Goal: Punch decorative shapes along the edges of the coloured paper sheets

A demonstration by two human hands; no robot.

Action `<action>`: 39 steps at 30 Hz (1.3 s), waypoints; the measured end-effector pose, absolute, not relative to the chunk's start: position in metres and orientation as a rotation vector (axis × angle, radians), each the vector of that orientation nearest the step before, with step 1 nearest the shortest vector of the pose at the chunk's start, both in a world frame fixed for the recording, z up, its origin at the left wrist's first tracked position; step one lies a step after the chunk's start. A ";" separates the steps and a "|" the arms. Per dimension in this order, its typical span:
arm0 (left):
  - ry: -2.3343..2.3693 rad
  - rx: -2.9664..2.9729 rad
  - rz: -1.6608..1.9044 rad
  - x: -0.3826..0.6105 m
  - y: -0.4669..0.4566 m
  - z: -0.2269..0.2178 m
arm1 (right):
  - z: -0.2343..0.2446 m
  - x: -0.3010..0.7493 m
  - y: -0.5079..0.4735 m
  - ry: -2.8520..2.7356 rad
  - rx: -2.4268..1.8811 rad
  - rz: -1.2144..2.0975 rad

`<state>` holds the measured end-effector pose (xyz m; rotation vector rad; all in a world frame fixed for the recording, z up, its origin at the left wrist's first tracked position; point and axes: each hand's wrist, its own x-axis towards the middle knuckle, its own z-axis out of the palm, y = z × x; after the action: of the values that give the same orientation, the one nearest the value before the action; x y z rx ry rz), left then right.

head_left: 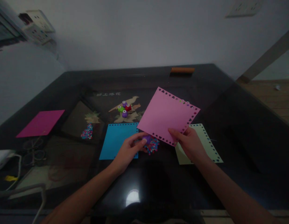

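A square pink paper card (167, 115), with small shapes punched along three edges, tilts above the table in my right hand (191, 143), thumb on its face and fingers behind. My left hand (130, 149) is closed around a purple craft punch (147, 139) at the card's lower left edge; whether paper sits in its slot I cannot tell. Beneath that hand lies a pile of coloured confetti (153, 146). A blue sheet (119, 140) with holes along its edges is partly under my left hand. On the right, a pale green punched sheet (206, 143) is partly covered by my right hand.
Several eyed craft punches (125, 109) in purple, green and red stand behind the blue sheet. Farther left are another confetti pile (87, 132) and a magenta sheet (41, 123). An orange-brown roll (182, 70) lies at the dark table's back edge. A white cabled device (3, 158) sits far left.
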<state>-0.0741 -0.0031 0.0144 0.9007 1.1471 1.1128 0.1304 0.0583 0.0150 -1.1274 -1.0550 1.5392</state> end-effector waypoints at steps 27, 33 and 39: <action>1.266 0.971 1.075 -0.078 -0.005 0.021 | 0.034 0.128 0.048 -1.515 -1.337 1.053; 1.235 0.940 1.101 -0.078 -0.005 0.016 | 0.036 0.128 0.046 -1.600 -1.318 0.991; 1.253 0.885 1.127 -0.078 -0.004 0.014 | 0.031 0.129 0.045 -1.667 -1.311 0.938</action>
<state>-0.0782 -0.0040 0.0140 0.8854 1.2527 1.1270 0.1287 0.0450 0.0314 -1.3113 -1.6671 0.9379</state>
